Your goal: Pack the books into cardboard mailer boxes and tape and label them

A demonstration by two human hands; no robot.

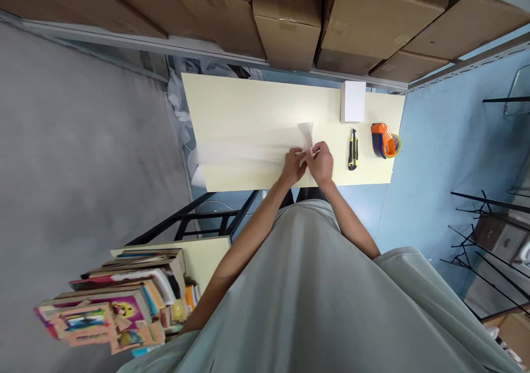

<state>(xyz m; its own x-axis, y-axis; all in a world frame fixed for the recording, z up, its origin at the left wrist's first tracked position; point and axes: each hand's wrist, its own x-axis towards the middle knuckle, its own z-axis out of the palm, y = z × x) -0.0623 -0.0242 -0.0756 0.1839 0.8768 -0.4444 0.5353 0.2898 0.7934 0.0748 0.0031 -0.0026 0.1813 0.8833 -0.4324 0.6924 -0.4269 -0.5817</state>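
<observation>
A thin, whitish translucent wrapping sheet [248, 149] stretches across the pale yellow table [232, 102] from its left side. Its right end is bunched or folded over near my hands, and I cannot make out whether something lies inside the fold. My left hand [293, 166] has its fingers closed on this folded end. Right beside it, my right hand [322, 164] pinches the same end, the fingertips of both hands nearly touching. To the right of my hands lies a yellow and black utility knife [353, 151].
A white box [353, 101] stands at the table's back right. An orange and blue tape dispenser [384, 141] sits near the right edge. Cardboard boxes [287, 36] fill the shelf behind. A stack of books [124, 301] is at lower left. Black metal legs [223, 221] stand below.
</observation>
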